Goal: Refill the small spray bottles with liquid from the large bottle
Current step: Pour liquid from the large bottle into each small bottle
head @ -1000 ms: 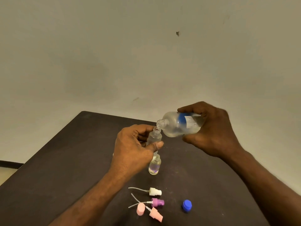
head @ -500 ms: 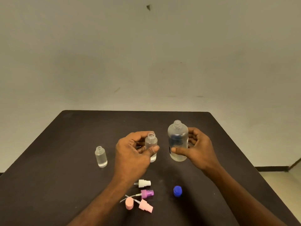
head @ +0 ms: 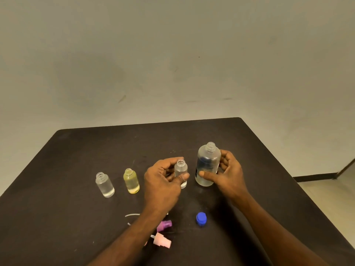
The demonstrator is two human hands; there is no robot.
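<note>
**Four open bottles on the dark table, both hands on bottles**

My left hand (head: 163,181) pinches a small clear plastic spray bottle (head: 181,172) between thumb and curled fingers. The bottle stands upright on the dark brown table (head: 76,150), neck open. I can see clear liquid at its base; the hand hides the level higher up.

My right hand (head: 227,174) wraps around the large clear plastic bottle with the dark label (head: 207,165), thumb across the front, fingers curled behind. It stands upright just to the right of the small bottle, uncapped, with clear liquid in the lower part.

To the left of my left hand stands a small bottle of yellow liquid (head: 131,181), open, filled to about the shoulder. Further left stands another small clear bottle (head: 104,184), open, holding clear liquid; its level is hard to read.

Near the front edge lie the round blue screw cap (head: 201,219), a purple spray pump head (head: 164,225) and a pink spray pump head (head: 162,240), all detached. A thin white dip tube (head: 132,215) shows beside my left forearm.
</note>
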